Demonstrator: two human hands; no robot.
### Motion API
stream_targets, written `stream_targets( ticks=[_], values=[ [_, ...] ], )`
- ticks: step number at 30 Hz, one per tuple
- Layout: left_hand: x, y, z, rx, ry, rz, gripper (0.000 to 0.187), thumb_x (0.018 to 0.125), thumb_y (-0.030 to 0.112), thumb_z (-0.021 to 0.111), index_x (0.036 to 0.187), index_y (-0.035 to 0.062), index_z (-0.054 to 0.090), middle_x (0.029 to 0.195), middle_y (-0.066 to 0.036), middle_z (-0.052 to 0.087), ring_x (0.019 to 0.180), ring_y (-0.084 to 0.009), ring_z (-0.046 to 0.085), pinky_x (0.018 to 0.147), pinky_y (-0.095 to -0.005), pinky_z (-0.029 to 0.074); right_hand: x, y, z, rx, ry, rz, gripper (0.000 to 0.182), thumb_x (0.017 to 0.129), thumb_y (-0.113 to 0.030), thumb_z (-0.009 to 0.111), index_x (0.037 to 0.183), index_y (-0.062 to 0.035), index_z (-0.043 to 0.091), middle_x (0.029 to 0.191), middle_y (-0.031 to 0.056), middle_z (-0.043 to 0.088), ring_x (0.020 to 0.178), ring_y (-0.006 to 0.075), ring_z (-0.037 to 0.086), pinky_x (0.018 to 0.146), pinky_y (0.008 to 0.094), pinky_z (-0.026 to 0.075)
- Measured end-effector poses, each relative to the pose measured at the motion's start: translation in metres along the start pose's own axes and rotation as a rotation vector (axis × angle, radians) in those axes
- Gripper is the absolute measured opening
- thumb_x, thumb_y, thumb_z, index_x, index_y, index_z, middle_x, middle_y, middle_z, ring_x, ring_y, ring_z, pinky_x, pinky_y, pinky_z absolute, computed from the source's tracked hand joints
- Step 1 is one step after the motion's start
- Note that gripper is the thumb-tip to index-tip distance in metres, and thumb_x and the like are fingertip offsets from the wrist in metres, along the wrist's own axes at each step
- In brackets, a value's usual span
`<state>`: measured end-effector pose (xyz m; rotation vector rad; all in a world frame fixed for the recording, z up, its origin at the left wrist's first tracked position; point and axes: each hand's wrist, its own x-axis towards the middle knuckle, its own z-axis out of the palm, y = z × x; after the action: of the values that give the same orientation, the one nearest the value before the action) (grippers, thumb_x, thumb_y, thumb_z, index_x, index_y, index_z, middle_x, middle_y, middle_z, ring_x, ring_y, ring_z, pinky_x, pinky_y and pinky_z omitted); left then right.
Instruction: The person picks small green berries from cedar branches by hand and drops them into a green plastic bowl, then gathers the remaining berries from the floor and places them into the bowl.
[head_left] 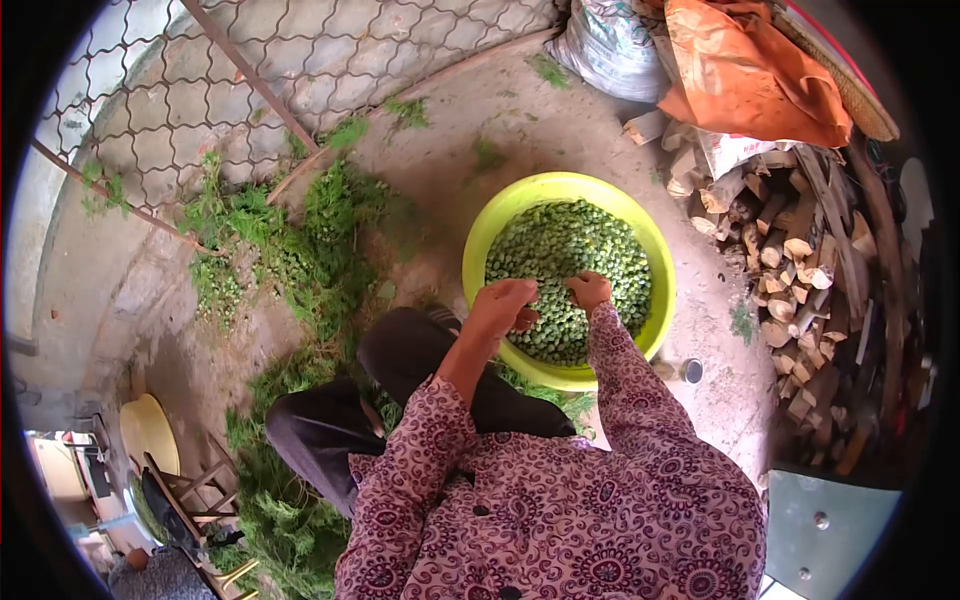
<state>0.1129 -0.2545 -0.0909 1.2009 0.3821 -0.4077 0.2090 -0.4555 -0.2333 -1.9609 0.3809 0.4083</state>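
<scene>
A yellow-green plastic basin (662, 270) stands on the ground in front of my knees. Small round green pods (570, 240) fill much of it; their exact kind is hard to tell. My left hand (507, 303) is over the basin's near left part, its fingers bent and pressed together. To its right, my right hand (590, 291) is closed above the pods, with its fingertips pointing toward the left hand. Whatever lies between the fingers of either hand is too small or hidden to make out.
Pulled green leafy plants (330, 215) lie in heaps to the left and beside my legs. Split firewood (790, 270) is stacked at the right, under an orange sack (750, 75). A small cup (691, 371) stands by the basin. A metal lattice (300, 60) spans the back.
</scene>
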Motion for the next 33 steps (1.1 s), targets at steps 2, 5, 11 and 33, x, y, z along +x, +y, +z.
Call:
stream_targets(
  ticks=[2, 5, 11, 33],
  values=[
    [-0.002, 0.001, 0.001, -0.018, 0.018, -0.01, 0.037, 0.083, 0.029, 0.054, 0.102, -0.0025, 0.053, 0.095, -0.013, 0.056, 0.07, -0.0182, 0.059, 0.063, -0.0291, 0.049, -0.009, -0.013, -0.006, -0.077, 0.012, -0.028, 0.024, 0.072, -0.022, 0.06, 0.081, 0.0007, 0.062, 0.069, 0.0126, 0.062, 0.055, 0.0165, 0.061, 0.058, 0.0303, 0.05],
    [-0.003, 0.001, 0.003, -0.002, 0.032, -0.023, 0.036, 0.082, 0.029, 0.055, 0.101, -0.0016, 0.053, 0.091, -0.011, 0.058, 0.068, -0.0174, 0.059, 0.062, -0.0285, 0.048, 0.007, -0.012, -0.001, -0.253, -0.002, -0.092, 0.027, 0.071, -0.025, 0.059, 0.082, -0.0003, 0.063, 0.072, 0.0134, 0.062, 0.059, 0.0196, 0.061, 0.062, 0.033, 0.05],
    [-0.004, 0.002, -0.001, -0.01, 0.018, -0.019, 0.035, 0.082, 0.03, 0.055, 0.099, -0.0004, 0.055, 0.088, -0.008, 0.058, 0.066, -0.0158, 0.059, 0.059, -0.0266, 0.047, 0.003, -0.039, 0.033, -0.634, 0.113, -0.161, 0.035, 0.068, -0.031, 0.059, 0.091, -0.005, 0.061, 0.092, 0.0154, 0.06, 0.086, 0.0282, 0.057, 0.078, 0.0362, 0.045],
    [-0.006, -0.003, 0.005, 0.138, 0.054, -0.03, 0.035, 0.083, 0.026, 0.054, 0.105, -0.0009, 0.052, 0.087, -0.007, 0.057, 0.064, -0.0155, 0.057, 0.056, -0.0258, 0.046, -0.091, -0.05, -0.028, 0.992, -0.722, 0.087, 0.008, 0.072, -0.006, 0.057, 0.068, -0.0057, 0.051, 0.056, 0.0009, 0.046, 0.04, 0.0084, 0.038, 0.036, 0.0193, 0.03]
  ],
)
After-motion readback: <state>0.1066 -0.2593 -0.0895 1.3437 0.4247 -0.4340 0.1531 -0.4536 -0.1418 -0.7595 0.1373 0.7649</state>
